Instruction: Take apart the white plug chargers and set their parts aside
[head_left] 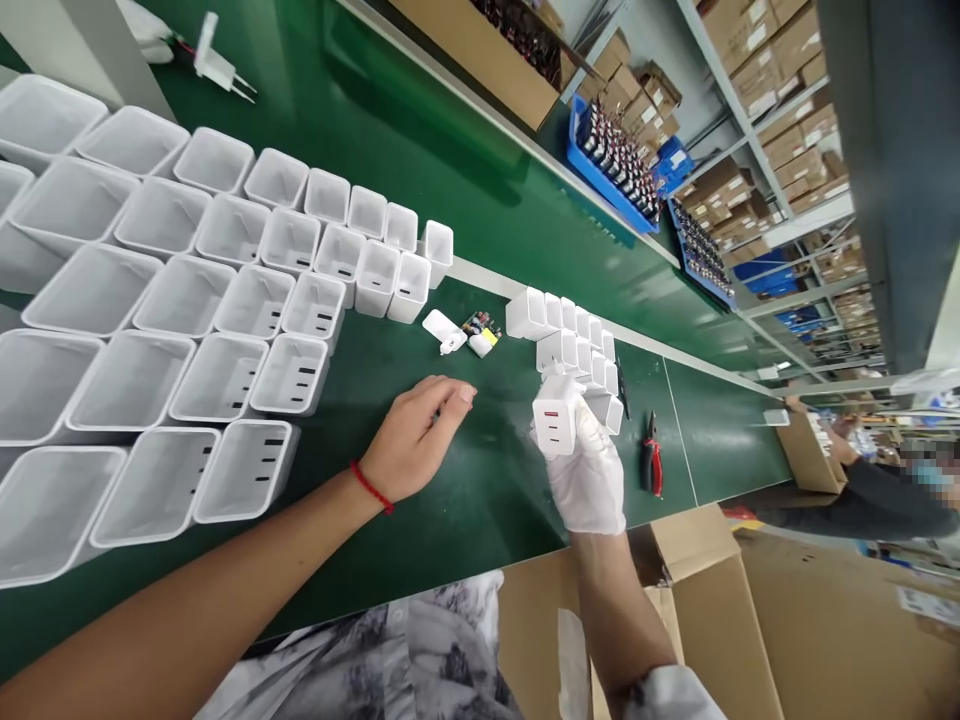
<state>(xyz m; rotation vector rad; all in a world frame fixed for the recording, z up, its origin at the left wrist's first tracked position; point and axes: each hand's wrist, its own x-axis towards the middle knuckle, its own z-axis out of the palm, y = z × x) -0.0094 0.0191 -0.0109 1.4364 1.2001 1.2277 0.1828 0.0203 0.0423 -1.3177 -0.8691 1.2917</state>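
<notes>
My right hand [589,480], in a white glove, holds up a white charger [556,417]; its face shows one red slot and two dark slots. My left hand [420,435] is bare and rests on the green table [480,510], its fingers curled together and the thumb against them. I see nothing in it. Just beyond the left hand lie a small circuit board [484,334] with a yellow part and a white cover piece [445,331]. Behind the charger stand rows of closed white chargers [559,352].
Many open white housings [169,217] stand in rows on the left. Red-handled pliers [652,458] lie to the right. A blue tray [611,165] of parts sits on the upper ledge. Cardboard boxes [720,600] stand below the edge; another person's sleeve [862,505] is far right.
</notes>
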